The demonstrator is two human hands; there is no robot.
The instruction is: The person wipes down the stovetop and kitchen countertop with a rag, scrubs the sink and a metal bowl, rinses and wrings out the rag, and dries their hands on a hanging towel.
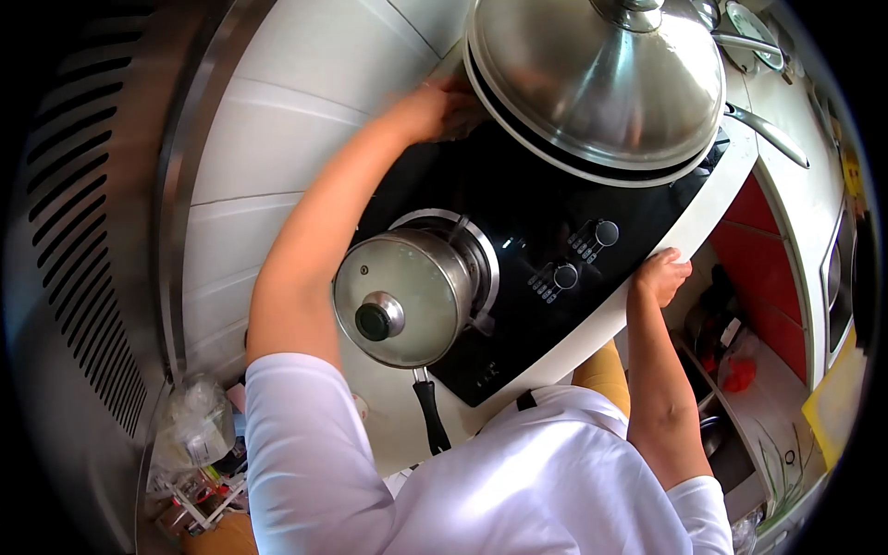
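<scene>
At the back of the black glass stove top (546,231), my left hand (442,111) is beside the rim of a large wok with a domed steel lid (592,83). Its fingers are in shadow and slightly blurred, so what they touch is hidden. My right hand (662,276) is closed over the pale front edge of the counter (592,324), right of the two control knobs. A small saucepan with a glass lid (404,301) sits over the nearer burner (481,268), its black handle (431,416) pointing toward my body.
The wok's handle (772,137) sticks out to the right. A metal range hood (83,277) and white tiled wall (250,148) rise on the left. Plastic bags (196,425) lie at lower left. Red cabinet fronts (758,259) and an open shelf (740,407) are at right.
</scene>
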